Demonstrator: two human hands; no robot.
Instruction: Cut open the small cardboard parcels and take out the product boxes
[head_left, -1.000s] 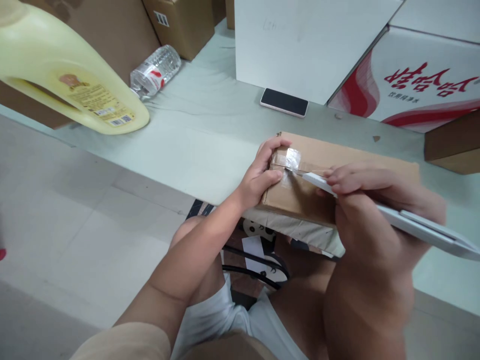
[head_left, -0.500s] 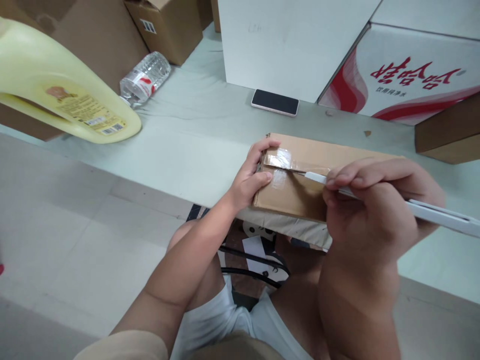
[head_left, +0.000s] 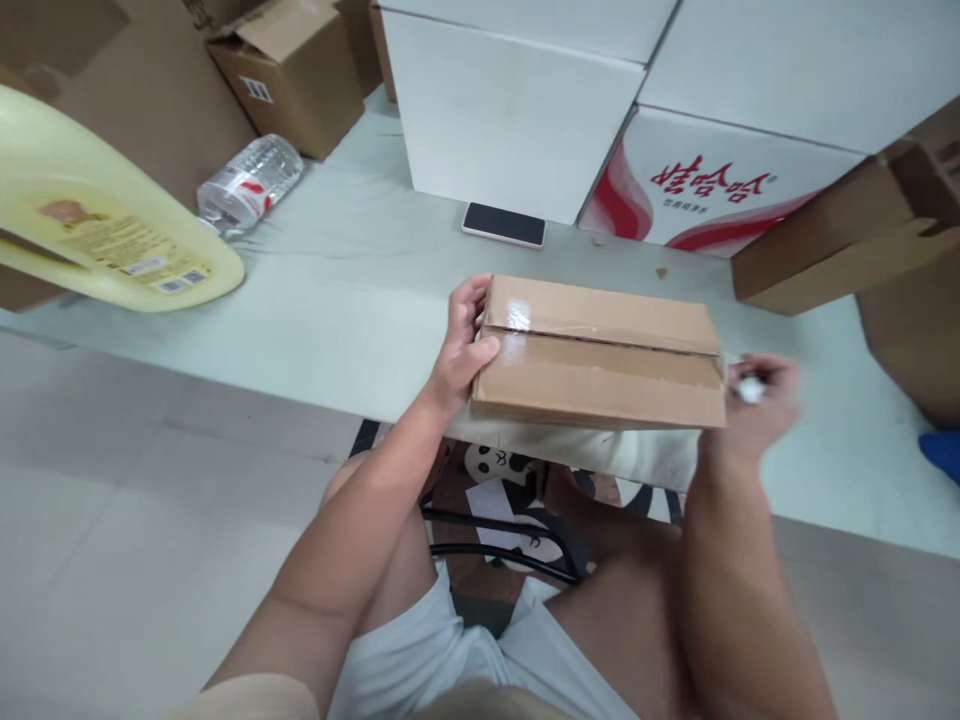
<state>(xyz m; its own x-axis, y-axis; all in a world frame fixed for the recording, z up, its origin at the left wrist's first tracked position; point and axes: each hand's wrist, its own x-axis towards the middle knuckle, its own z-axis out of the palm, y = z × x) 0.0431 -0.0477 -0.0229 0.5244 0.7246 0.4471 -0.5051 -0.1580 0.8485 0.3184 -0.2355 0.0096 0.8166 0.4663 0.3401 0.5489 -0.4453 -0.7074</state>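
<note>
A brown cardboard box (head_left: 600,385) lies near the table's front edge, with a dark slit running along its top seam and clear tape (head_left: 517,316) at its left end. My left hand (head_left: 463,345) grips that left end, thumb on the top and fingers round the far side. Beside the right end, my right hand (head_left: 761,405) is closed round a white utility knife (head_left: 751,389). Only the knife's white end shows, and the hand is blurred; its blade is hidden.
A phone (head_left: 504,226) lies behind the box, before stacked white cartons (head_left: 517,110). On the left are a yellow jug (head_left: 112,220), a clear plastic bottle (head_left: 251,185) and a brown carton (head_left: 300,85). An open cardboard box (head_left: 825,245) stands right.
My right hand has moved the utility knife from the left part of the seam to beyond the box's right end. The seam now shows as an open slit. My left hand still holds the box.
</note>
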